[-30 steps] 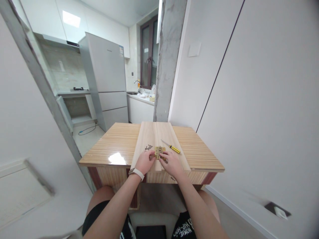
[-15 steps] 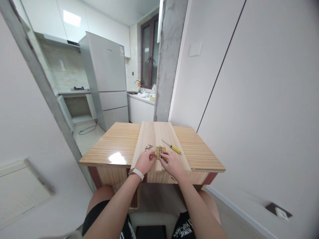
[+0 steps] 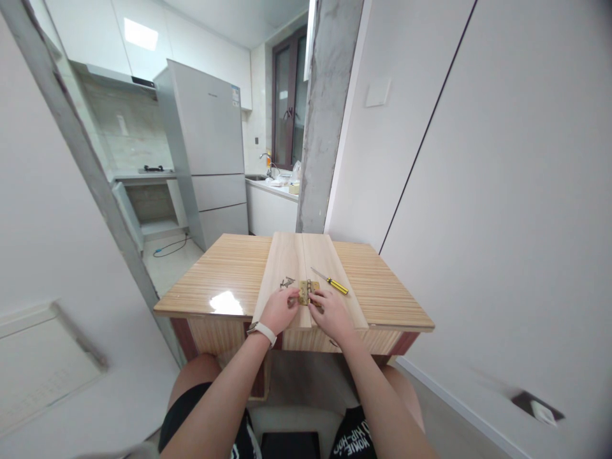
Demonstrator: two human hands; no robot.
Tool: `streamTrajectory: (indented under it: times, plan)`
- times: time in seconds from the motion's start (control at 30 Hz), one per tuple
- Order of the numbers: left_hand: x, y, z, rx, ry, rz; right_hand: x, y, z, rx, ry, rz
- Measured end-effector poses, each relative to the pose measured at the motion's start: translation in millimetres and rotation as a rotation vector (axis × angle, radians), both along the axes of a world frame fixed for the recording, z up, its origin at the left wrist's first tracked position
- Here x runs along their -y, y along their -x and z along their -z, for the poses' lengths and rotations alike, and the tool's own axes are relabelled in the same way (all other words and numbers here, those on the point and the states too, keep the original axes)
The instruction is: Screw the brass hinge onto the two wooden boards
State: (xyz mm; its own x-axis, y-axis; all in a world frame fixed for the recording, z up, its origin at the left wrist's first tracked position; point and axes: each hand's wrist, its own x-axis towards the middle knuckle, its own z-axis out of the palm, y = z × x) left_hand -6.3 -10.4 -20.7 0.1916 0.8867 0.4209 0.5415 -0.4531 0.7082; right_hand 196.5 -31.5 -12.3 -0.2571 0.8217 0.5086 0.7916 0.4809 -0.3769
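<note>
A brass-coloured hinge lies opened flat across the seam between two pale wooden boards. My left hand has its curled fingers at the hinge's left leaf. On the other side, my right hand presses thumb and fingers on the right leaf. Both hands are closed about the hinge's edges. A small pile of screws sits on the left board, just beyond my left hand. The yellow-and-black screwdriver rests on the right board, its tip pointing away to the left.
The boards lie on a wood-grain table in front of my knees. A white wall rises on the right, beside a grey pillar. Farther back stand a silver fridge and a kitchen sink counter.
The whole view has shifted very slightly. Both hands stay at the hinge, and the screws and screwdriver lie where they were on the boards.
</note>
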Motion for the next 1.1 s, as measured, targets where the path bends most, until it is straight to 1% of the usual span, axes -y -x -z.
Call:
streamTrajectory:
  times: [0.23,0.47,0.7,0.8,0.9,1.1]
  plan:
    - [2.2,0.5,-3.5,-0.013,-0.004,0.023,0.0,0.1,0.1,-0.004,0.009,0.006]
    - [0.7,-1.3,-1.6,0.003,0.001,0.015,0.7,0.7,-1.4,-0.008,0.009,0.0]
    - [1.6,-1.7,-2.3,-0.044,-0.032,0.004,0.5,-0.9,-0.8,-0.045,0.006,-0.013]
    - [3.6,-1.5,-4.3,-0.075,-0.045,-0.012,-3.6,-4.3,1.6,-0.129,-0.01,0.029]
    - [6.3,-0.9,-7.3,-0.106,-0.058,-0.019,-8.6,-7.9,5.8,-0.188,0.022,0.091]
    - [12.3,-1.6,-13.3,-0.15,-0.095,0.015,-10.5,-9.7,10.6,-0.168,0.078,0.11]
